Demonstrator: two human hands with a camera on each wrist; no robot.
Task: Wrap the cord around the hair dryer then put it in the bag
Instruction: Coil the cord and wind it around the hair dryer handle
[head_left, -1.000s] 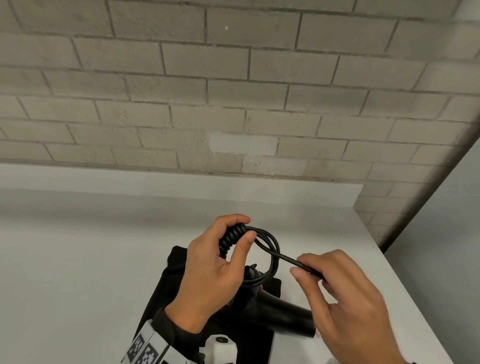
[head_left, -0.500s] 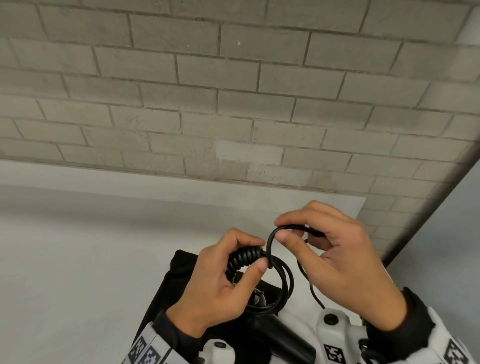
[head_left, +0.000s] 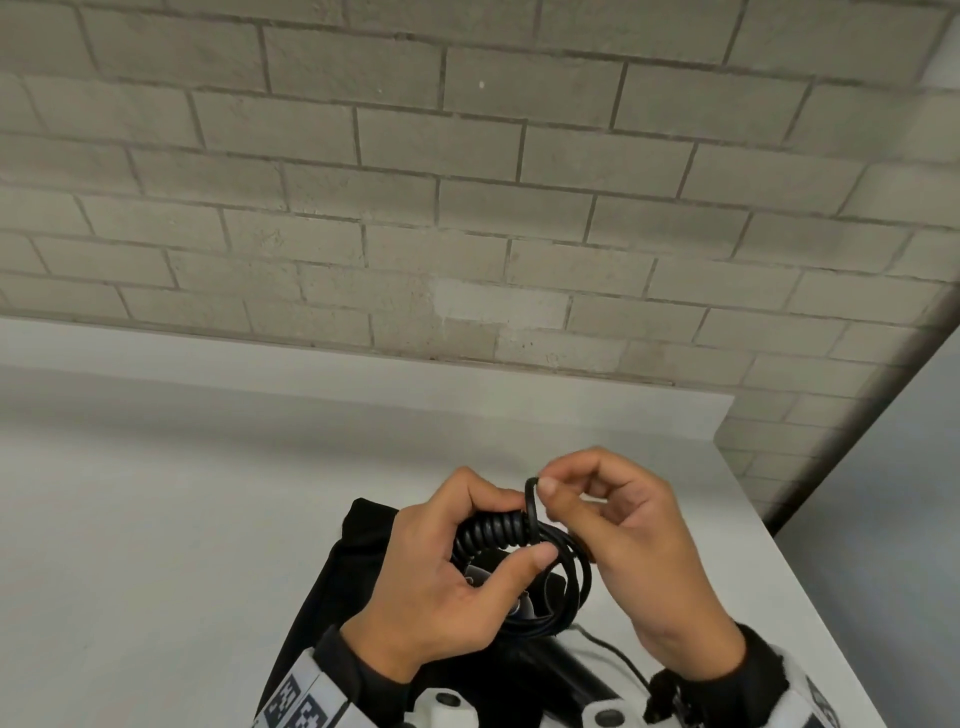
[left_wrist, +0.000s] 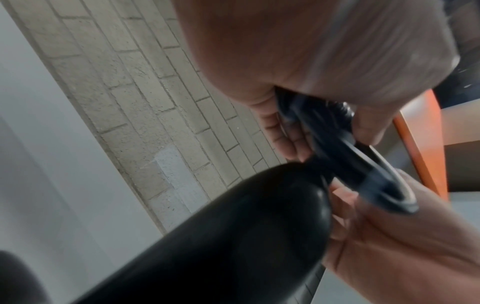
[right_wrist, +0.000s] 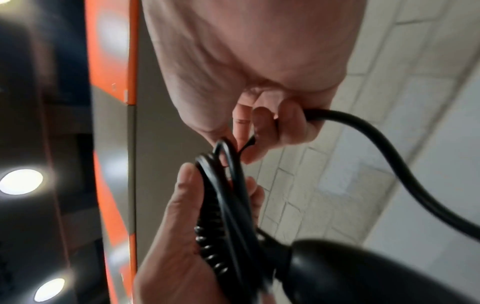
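My left hand (head_left: 470, 561) grips the handle of the black hair dryer (head_left: 561, 675), where the black cord (head_left: 491, 532) lies wound in tight coils, thumb and fingers curled round them. My right hand (head_left: 587, 499) pinches a loop of the cord at the right end of the coils. Loose turns of cord (head_left: 576, 587) hang below between the hands. The dryer's rounded body (left_wrist: 233, 236) fills the lower part of the left wrist view; in the right wrist view the cord (right_wrist: 376, 148) runs off from my right fingers. Under the hands lies the black bag (head_left: 358, 561) on the table.
The white table (head_left: 182, 519) stands against a grey brick wall (head_left: 467, 208), with its right edge close to my right arm. A thin grey cable (head_left: 618, 654) trails on the table by my right wrist. An orange panel (right_wrist: 111, 51) shows in the wrist views.
My right hand carried the cord up and over from the lower right to the left, down onto the coiled handle. The left hand kept its grip.
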